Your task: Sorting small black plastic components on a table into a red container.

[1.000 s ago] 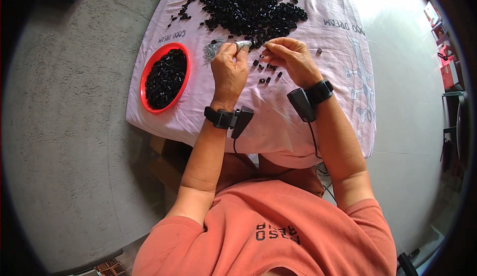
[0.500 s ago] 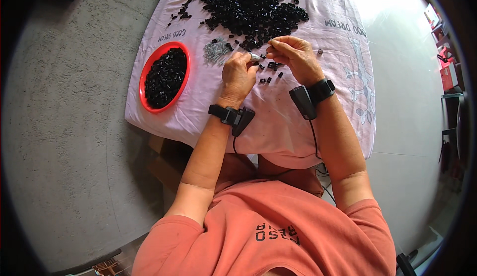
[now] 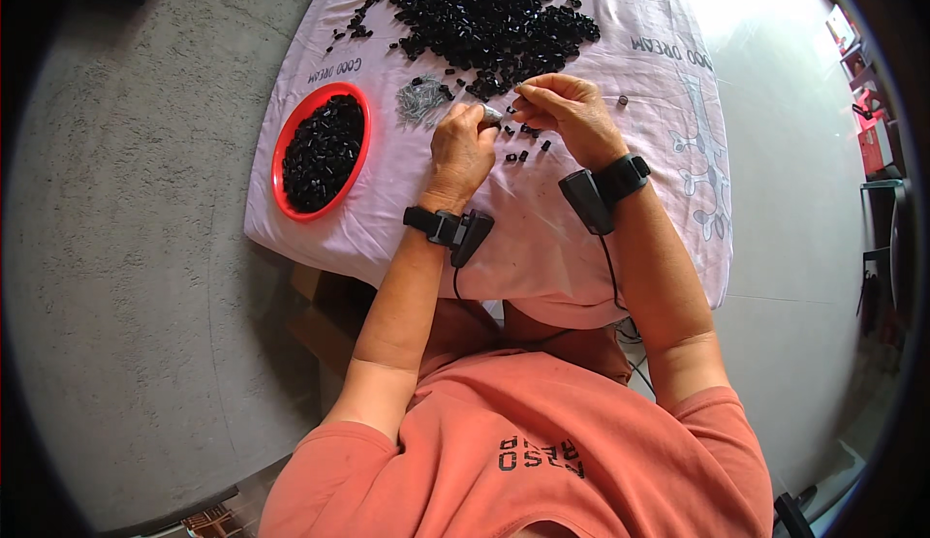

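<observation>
My left hand (image 3: 461, 149) is closed, with a small silvery-grey piece (image 3: 492, 114) sticking out between thumb and forefinger. Close beside it, my right hand (image 3: 570, 115) pinches thumb and forefinger together; whatever lies between those fingertips is too small to make out. Under and around the fingers are several loose black plastic pieces (image 3: 523, 156). A little heap of thin silvery pins (image 3: 419, 102) rests just beyond my left hand. Farther back spreads a big pile of small shiny black pieces (image 3: 484, 15).
A red oval basin (image 3: 280, 172) holding many black pieces stands at the left of the table. Pale pink printed cloth (image 3: 542, 238) covers the tabletop. One dark ring-shaped piece (image 3: 623, 100) lies right of my right hand. A cardboard box (image 3: 320, 330) sits below the table's left front.
My right hand has shifted slightly left, toward my left hand, its fingertips a little lower. The left hand has barely moved and keeps its grip on the silvery-grey piece.
</observation>
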Demonstrator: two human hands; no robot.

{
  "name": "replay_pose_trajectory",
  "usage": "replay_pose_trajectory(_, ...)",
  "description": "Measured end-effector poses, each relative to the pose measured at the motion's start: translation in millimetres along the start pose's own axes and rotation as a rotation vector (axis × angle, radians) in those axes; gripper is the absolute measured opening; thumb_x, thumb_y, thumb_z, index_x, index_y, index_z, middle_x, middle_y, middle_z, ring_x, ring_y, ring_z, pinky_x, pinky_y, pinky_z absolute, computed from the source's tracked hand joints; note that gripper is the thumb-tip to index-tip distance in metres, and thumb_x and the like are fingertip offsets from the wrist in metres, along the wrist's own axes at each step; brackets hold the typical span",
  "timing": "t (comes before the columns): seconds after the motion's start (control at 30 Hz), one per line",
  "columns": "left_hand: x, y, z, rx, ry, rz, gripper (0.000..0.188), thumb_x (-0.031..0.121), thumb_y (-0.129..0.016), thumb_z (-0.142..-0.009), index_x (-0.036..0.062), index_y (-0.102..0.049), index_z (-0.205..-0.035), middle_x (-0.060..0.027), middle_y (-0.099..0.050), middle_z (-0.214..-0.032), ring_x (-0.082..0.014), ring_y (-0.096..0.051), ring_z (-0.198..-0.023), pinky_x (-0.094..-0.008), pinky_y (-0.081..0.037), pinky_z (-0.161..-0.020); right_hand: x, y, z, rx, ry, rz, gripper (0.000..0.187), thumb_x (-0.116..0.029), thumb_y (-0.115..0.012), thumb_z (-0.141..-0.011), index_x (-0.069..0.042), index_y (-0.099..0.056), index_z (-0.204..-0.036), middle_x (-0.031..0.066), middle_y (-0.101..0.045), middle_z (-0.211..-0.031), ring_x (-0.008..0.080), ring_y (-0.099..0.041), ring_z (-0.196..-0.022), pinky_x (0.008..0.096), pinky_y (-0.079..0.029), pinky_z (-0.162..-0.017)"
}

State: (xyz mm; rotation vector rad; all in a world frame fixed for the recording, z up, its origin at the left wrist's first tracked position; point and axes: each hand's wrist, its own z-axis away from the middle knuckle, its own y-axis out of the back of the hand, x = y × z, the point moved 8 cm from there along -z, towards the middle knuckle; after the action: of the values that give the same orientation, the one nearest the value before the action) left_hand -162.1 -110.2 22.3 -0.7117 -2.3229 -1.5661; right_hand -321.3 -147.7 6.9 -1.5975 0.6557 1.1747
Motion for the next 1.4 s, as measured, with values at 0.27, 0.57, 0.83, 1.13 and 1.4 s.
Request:
replay_pose_trajectory(0.27,9,5,-1,-0.02,-0.009,-0.046,0.01,0.005,-0.069,-0.081,0.0019,-0.068,-0.09,-0.0152,-0.066,-0.088,-0.0323,-0.066,-0.081,-0.0412,-0.052,-0.074,2,-5,3,-0.017,-0.026,0.039,0.021,-0.019,-0.065,-0.098,-0.002,-0.07,-0.109,0.0087,-0.074,-0.092,0.0143,-0.072,-0.082,0.0251,-0.059,-0.074)
replay_pose_trajectory(0.57,-2,25,2,0.076,0.161,0.426,0.013,0.004,-0.066,-0.091,-0.0002,-0.07,-0.103,-0.0064,-0.073,-0.086,-0.0121,-0.067,-0.076,-0.0284,-0.053,-0.07,4,-12,4,-0.039,-0.041,0.067,0.021,-0.018,-0.064,-0.099,0.0,-0.07,-0.108,0.009,-0.073,-0.093,0.016,-0.073,-0.081,0.0249,-0.059,-0.072)
replay_pose_trajectory(0.83,-3,26,6,0.146,0.436,1.03,0.008,0.009,-0.071,-0.092,0.0022,-0.072,-0.095,0.0,-0.069,-0.082,-0.0063,-0.06,-0.071,-0.0214,-0.049,-0.068,12,-25,7,-0.126,-0.077,0.111,0.021,-0.019,-0.064,-0.099,0.0,-0.069,-0.107,0.0086,-0.073,-0.094,0.016,-0.073,-0.081,0.0258,-0.059,-0.072)
replay_pose_trajectory(1.13,-4,19,9,0.12,0.437,1.022,0.011,0.011,-0.071,-0.093,0.0034,-0.074,-0.101,-0.0001,-0.07,-0.087,-0.0063,-0.061,-0.073,-0.0205,-0.05,-0.069,16,-29,6,-0.139,-0.086,0.101,0.021,-0.017,-0.064,-0.099,0.002,-0.068,-0.106,0.0102,-0.073,-0.09,0.0165,-0.073,-0.08,0.0271,-0.06,-0.072)
replay_pose_trajectory(1.4,3,24,7,0.134,0.351,0.859,0.009,0.008,-0.07,-0.092,0.0022,-0.074,-0.097,0.0007,-0.07,-0.083,-0.0051,-0.058,-0.071,-0.0201,-0.047,-0.066,17,-29,5,-0.146,-0.073,0.076,0.02,-0.016,-0.064,-0.099,0.003,-0.068,-0.105,0.0107,-0.073,-0.089,0.0168,-0.073,-0.08,0.0271,-0.06,-0.07)
